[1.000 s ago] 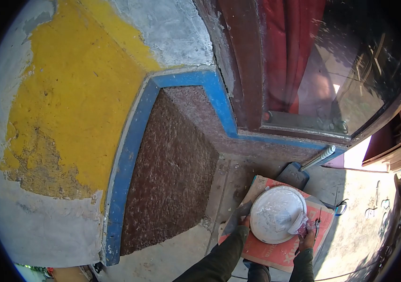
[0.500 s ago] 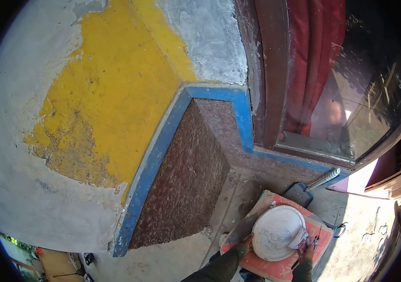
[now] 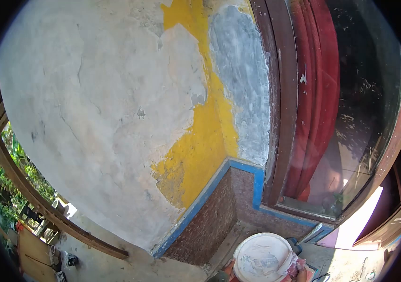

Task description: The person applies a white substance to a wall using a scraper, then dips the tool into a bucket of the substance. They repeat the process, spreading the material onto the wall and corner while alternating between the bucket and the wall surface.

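Note:
A round white lid-like plate (image 3: 262, 254) smeared with pale paste is at the bottom of the view, tilted slightly towards me. My left hand (image 3: 229, 269) grips its left rim, with the fingers partly cut off by the frame edge. At the right rim, my right hand (image 3: 300, 273) closes on a crumpled pinkish-white plastic bag (image 3: 292, 264) that lies against the plate. Behind the plate, only a corner of the red printed sack (image 3: 310, 272) shows.
Ahead stands a wall (image 3: 116, 108) with grey-white plaster and a yellow painted patch (image 3: 200, 141). A blue border (image 3: 196, 202) tops the brown lower wall (image 3: 205, 235). To the right are a window with a red curtain (image 3: 320, 103) and a blue dustpan-like tool (image 3: 296, 245).
My view has tilted up, so more wall shows and the plate sits lower in the frame. The plate now covers most of the red sack. Both hands stay at its rim.

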`<state>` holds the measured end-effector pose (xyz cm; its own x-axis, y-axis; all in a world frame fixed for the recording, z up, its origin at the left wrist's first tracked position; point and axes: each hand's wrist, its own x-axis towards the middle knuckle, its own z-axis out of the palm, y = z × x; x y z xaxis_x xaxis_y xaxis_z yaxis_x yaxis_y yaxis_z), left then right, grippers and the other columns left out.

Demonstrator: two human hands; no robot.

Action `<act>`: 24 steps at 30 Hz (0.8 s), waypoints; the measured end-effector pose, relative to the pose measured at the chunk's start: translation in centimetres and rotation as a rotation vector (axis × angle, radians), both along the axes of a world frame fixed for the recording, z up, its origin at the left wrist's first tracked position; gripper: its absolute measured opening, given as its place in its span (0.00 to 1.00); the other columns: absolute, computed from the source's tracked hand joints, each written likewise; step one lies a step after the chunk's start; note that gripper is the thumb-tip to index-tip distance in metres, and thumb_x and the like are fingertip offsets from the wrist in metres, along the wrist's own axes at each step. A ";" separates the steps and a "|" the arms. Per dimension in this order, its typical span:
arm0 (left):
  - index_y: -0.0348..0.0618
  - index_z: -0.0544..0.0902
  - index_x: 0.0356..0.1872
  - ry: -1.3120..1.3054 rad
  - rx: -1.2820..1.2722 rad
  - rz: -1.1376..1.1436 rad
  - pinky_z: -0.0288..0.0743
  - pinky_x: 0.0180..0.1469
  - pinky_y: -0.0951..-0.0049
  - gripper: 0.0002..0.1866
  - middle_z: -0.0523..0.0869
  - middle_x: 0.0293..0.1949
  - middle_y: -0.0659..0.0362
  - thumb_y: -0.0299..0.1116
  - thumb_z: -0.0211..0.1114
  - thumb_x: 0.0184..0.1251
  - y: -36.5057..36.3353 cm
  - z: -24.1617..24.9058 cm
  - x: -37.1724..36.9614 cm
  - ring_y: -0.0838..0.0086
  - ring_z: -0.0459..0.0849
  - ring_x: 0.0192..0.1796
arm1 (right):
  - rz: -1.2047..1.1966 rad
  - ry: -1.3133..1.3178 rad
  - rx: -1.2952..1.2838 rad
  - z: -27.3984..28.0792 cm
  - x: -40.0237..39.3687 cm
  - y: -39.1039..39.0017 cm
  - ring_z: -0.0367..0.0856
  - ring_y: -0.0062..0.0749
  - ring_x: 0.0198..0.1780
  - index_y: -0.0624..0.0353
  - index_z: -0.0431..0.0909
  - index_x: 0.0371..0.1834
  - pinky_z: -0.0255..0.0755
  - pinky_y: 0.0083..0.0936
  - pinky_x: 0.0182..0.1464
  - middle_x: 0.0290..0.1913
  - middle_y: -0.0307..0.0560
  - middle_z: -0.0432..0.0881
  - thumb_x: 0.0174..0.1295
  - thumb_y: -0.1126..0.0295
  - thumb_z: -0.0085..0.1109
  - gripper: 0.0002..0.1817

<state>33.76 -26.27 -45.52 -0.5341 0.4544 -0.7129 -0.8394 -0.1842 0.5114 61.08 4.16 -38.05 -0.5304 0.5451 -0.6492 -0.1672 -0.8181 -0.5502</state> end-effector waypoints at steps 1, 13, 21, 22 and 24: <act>0.47 0.74 0.68 0.002 0.019 0.019 0.82 0.57 0.63 0.29 0.84 0.59 0.59 0.53 0.63 0.74 0.2 1.4 0.0 0.71 0.83 0.58 | -0.001 0.013 0.013 1.4 -0.7 0.2 0.77 0.27 0.61 0.62 0.65 0.74 0.76 0.27 0.58 0.64 0.43 0.77 0.78 0.56 0.49 0.28; 0.36 0.69 0.70 0.261 0.189 0.214 0.77 0.67 0.62 0.26 0.80 0.64 0.50 0.43 0.54 0.81 -2.8 23.6 -0.2 0.64 0.81 0.64 | 0.114 0.216 0.446 24.1 -7.6 -6.2 0.83 0.30 0.53 0.66 0.79 0.56 0.76 0.28 0.58 0.53 0.46 0.84 0.71 0.70 0.54 0.15; 0.33 0.73 0.66 0.325 0.212 0.296 0.80 0.60 0.66 0.27 0.83 0.60 0.51 0.47 0.57 0.79 -6.2 26.7 0.3 0.65 0.84 0.59 | 0.224 -0.143 0.963 32.7 -5.9 -8.4 0.81 0.22 0.49 0.64 0.81 0.57 0.74 0.24 0.55 0.49 0.41 0.85 0.73 0.69 0.57 0.14; 0.33 0.73 0.66 0.343 0.212 0.302 0.80 0.61 0.63 0.27 0.82 0.60 0.49 0.45 0.55 0.80 -6.5 26.7 0.4 0.63 0.84 0.59 | 0.298 -0.193 1.080 34.7 -6.1 -9.6 0.82 0.22 0.46 0.65 0.82 0.55 0.75 0.24 0.53 0.46 0.40 0.86 0.74 0.68 0.56 0.14; 0.32 0.73 0.66 0.378 0.207 0.281 0.80 0.61 0.60 0.25 0.83 0.59 0.48 0.44 0.54 0.80 -7.2 26.3 0.6 0.61 0.84 0.59 | 0.501 -0.216 1.344 36.8 -6.1 -11.1 0.84 0.27 0.47 0.66 0.81 0.54 0.76 0.26 0.53 0.46 0.46 0.87 0.70 0.71 0.59 0.13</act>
